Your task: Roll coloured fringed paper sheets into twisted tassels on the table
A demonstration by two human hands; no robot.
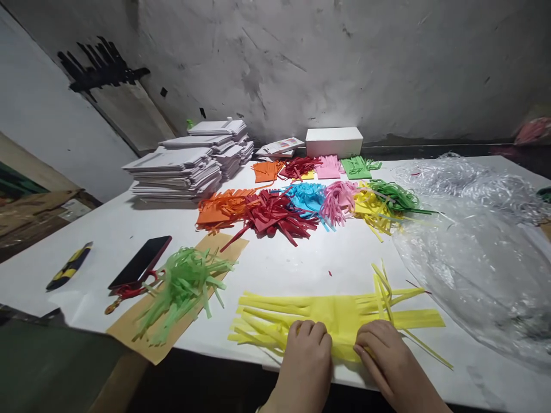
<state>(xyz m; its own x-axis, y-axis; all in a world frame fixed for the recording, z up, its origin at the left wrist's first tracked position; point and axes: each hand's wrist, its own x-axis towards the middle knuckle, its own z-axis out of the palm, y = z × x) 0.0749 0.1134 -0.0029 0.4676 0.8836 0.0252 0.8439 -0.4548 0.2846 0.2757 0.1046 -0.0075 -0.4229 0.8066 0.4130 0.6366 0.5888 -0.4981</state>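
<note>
A sheet of yellow tissue paper, cut into fringe strips at both ends, lies flat near the front edge of the white table. My left hand has its fingers curled over the near edge of the sheet, left of the uncut middle. On the right side of that middle, my right hand pinches the same near edge between thumb and fingers. Beyond my right hand, some yellow strips stick up and cross each other. Both palms and the gripped edge are partly hidden.
Light green tissue fringe lies on brown paper, by red-handled scissors, a phone and a yellow-black cutter. Colored fringe bundles, white paper stacks and a white box stand behind. Clear plastic covers the right.
</note>
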